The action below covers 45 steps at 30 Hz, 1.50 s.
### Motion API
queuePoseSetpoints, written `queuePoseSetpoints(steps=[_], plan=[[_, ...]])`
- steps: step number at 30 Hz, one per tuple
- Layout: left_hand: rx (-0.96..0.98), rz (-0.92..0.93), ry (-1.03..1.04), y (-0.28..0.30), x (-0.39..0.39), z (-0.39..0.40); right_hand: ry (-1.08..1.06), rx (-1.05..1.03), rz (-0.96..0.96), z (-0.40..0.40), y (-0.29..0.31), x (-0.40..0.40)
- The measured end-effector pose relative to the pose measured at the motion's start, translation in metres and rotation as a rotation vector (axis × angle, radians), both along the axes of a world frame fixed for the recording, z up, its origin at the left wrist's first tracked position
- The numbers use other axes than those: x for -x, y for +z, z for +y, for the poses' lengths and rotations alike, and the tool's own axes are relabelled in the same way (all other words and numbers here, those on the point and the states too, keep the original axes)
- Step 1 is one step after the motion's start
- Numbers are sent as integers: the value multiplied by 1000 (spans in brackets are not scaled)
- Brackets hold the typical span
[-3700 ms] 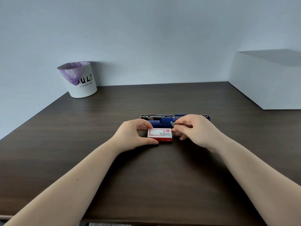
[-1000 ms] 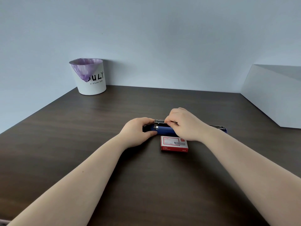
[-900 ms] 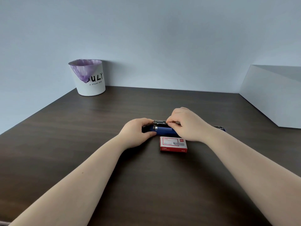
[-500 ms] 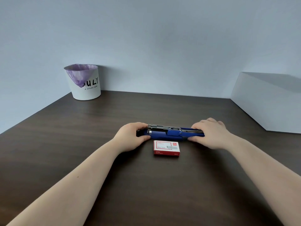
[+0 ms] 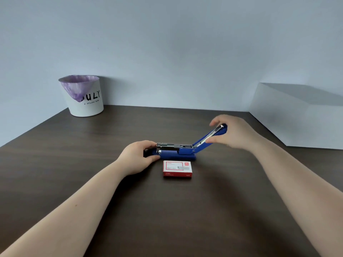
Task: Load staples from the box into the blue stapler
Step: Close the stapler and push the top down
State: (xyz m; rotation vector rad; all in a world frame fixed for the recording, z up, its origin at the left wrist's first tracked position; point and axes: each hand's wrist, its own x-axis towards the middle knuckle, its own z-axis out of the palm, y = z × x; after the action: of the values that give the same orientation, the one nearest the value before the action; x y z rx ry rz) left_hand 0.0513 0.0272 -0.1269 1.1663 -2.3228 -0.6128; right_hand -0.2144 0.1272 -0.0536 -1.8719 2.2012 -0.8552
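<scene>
The blue stapler lies across the middle of the dark wooden table, its metal staple channel facing up. Its blue top arm is hinged up and slants to the right. My left hand grips the stapler's left front end against the table. My right hand holds the raised tip of the top arm between thumb and fingers. The red and white staple box lies flat just in front of the stapler, touched by neither hand.
A white bin with a purple liner stands at the back left by the wall. A large white box fills the back right corner. The table's near edge is out of view.
My right hand left the staple channel, slid to the stapler's right end and has lifted the top arm off the table. My left hand stayed on the front end.
</scene>
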Motion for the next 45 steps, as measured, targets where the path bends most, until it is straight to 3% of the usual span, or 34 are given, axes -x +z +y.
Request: queuePoseSetpoints(steps=[4, 7, 17, 25, 28, 35, 37, 40, 45], plan=[[0, -4, 11, 0, -1, -1, 86, 174, -309, -8, 2, -22], [5, -1, 17, 1, -1, 0, 164, 187, -354, -19, 1, -40], [28, -43, 25, 0, -1, 0, 370, -62, 146, -47, -15, -90], [8, -40, 5, 2, -1, 1, 325, -169, 264, -43, -22, -77], [-14, -27, -7, 4, -1, 2, 308, -108, 283, -33, -22, -68], [-435, 128, -51, 22, -23, -19, 259, -84, 284, -14, -33, -43], [-378, 172, 90, 21, -23, -28, 237, -73, 240, -17, -37, -41], [-114, 92, 308, 12, -3, -40, 193, -17, 208, -21, -45, -35], [-41, -19, 280, 14, 59, -61, 49, 62, 151, -28, -53, -15]])
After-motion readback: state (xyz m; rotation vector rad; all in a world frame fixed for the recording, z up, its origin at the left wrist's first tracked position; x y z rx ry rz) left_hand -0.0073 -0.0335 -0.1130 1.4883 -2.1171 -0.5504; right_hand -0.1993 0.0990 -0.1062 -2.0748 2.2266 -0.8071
